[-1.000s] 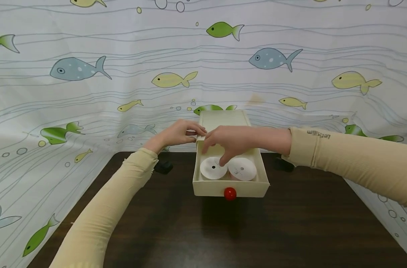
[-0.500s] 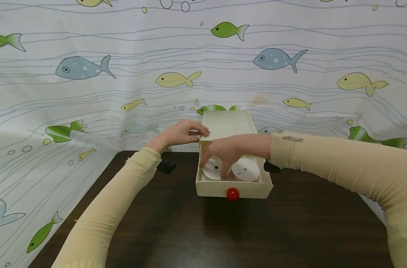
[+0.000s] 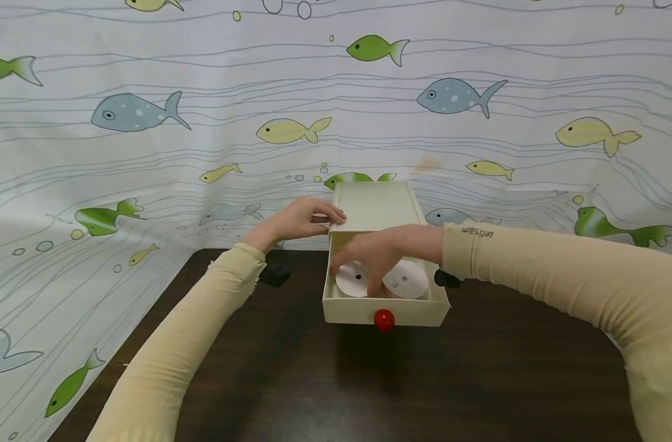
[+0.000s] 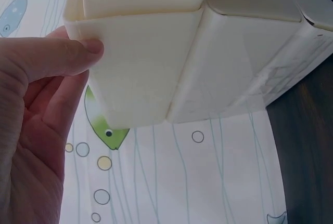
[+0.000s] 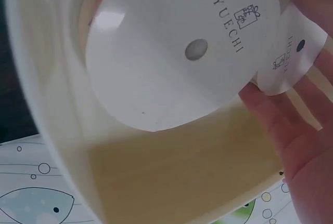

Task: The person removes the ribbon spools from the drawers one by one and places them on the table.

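Observation:
A cream drawer box [image 3: 377,205] stands at the back with its drawer [image 3: 349,311] pulled out, a red knob [image 3: 384,320] on the drawer front. My left hand [image 3: 303,219] grips the box's left front edge; in the left wrist view its thumb [image 4: 86,52] presses on the wall. Two spools with white printed end discs lie side by side in the drawer. Reaching in from above, my right hand [image 3: 371,248] has thumb and fingers around the left spool [image 5: 289,57]. The right spool [image 5: 156,52] sits beside it. The palm hides part of the drawer.
Dark wooden table [image 3: 292,380] spreads in front of the box. A white fish-patterned sheet [image 3: 225,73] covers the wall behind and both sides. Black wrist devices show under the left wrist [image 3: 274,275] and the right wrist [image 3: 446,279].
My right hand has come down into the drawer and closed around the left spool. The left hand keeps its place on the box edge. The view has shifted slightly.

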`<action>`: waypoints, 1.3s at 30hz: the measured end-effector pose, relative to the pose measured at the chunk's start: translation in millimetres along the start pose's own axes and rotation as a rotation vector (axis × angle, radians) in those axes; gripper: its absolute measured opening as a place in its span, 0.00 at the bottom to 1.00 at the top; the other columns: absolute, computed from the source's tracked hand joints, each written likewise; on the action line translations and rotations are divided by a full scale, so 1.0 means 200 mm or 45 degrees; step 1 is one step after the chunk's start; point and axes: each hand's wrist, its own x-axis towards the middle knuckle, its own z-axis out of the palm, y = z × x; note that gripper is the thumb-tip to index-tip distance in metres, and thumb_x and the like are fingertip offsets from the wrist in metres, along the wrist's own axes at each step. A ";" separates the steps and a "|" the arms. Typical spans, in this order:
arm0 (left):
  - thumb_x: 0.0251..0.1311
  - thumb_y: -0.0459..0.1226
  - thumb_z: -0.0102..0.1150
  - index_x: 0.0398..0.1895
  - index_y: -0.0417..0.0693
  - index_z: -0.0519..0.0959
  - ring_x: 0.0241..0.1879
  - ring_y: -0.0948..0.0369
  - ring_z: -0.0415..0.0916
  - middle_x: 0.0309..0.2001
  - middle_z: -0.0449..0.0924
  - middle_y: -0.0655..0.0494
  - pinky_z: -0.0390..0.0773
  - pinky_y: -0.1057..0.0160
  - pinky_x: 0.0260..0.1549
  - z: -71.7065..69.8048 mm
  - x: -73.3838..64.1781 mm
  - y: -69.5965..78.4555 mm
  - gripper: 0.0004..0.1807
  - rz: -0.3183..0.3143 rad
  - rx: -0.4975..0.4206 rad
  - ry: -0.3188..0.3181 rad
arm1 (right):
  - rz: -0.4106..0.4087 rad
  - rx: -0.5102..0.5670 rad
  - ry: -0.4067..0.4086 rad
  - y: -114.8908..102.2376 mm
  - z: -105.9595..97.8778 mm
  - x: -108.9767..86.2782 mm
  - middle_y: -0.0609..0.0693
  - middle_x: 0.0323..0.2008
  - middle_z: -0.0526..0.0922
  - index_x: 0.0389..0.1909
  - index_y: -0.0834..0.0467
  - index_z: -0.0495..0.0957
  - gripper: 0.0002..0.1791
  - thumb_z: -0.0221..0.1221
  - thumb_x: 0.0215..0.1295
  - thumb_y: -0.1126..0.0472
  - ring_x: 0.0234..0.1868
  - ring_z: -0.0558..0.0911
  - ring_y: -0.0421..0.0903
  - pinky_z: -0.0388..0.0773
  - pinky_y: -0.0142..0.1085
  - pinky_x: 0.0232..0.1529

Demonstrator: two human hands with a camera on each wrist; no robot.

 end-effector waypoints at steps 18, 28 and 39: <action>0.62 0.23 0.57 0.52 0.41 0.84 0.62 0.51 0.77 0.60 0.80 0.45 0.81 0.59 0.59 0.01 0.01 0.00 0.17 0.007 0.012 0.004 | 0.042 -0.034 0.019 -0.01 -0.03 -0.04 0.50 0.65 0.70 0.67 0.43 0.68 0.41 0.73 0.50 0.49 0.62 0.70 0.48 0.78 0.45 0.59; 0.62 0.23 0.57 0.52 0.41 0.84 0.62 0.50 0.77 0.61 0.79 0.44 0.81 0.59 0.59 0.01 0.01 0.00 0.17 0.014 0.000 0.000 | 0.018 0.016 0.074 0.00 -0.11 -0.11 0.47 0.65 0.71 0.67 0.42 0.69 0.40 0.73 0.51 0.49 0.62 0.69 0.47 0.74 0.45 0.62; 0.61 0.24 0.59 0.51 0.40 0.84 0.62 0.50 0.76 0.60 0.79 0.44 0.81 0.56 0.59 0.00 0.00 -0.01 0.15 0.012 -0.033 0.011 | -0.051 0.092 0.185 0.02 -0.17 -0.15 0.46 0.64 0.72 0.67 0.45 0.69 0.40 0.73 0.52 0.49 0.59 0.72 0.48 0.78 0.42 0.56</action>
